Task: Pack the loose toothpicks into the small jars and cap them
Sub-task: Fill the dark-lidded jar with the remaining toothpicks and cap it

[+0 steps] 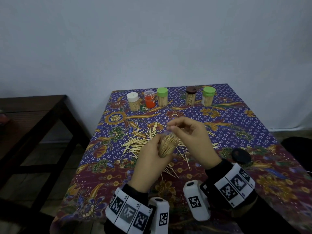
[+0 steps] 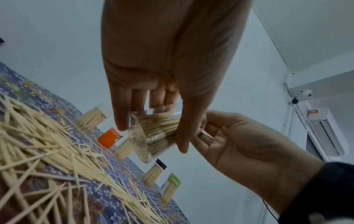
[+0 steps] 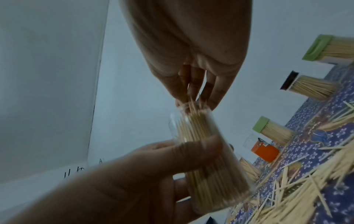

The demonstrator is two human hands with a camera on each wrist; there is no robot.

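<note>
Filling is the step in hand: the left hand (image 1: 150,159) grips a clear plastic jar (image 1: 168,146) of wooden toothpicks above the bench, the right hand (image 1: 190,137) pinches sticks at its mouth, and the black round lid (image 1: 241,156) at near right likely comes next.

Batik-clothed table (image 1: 253,119): loose toothpicks (image 1: 135,144) mid-cloth, five capped jars (image 1: 162,97) along far edge, black lid (image 1: 241,156) right.
</note>
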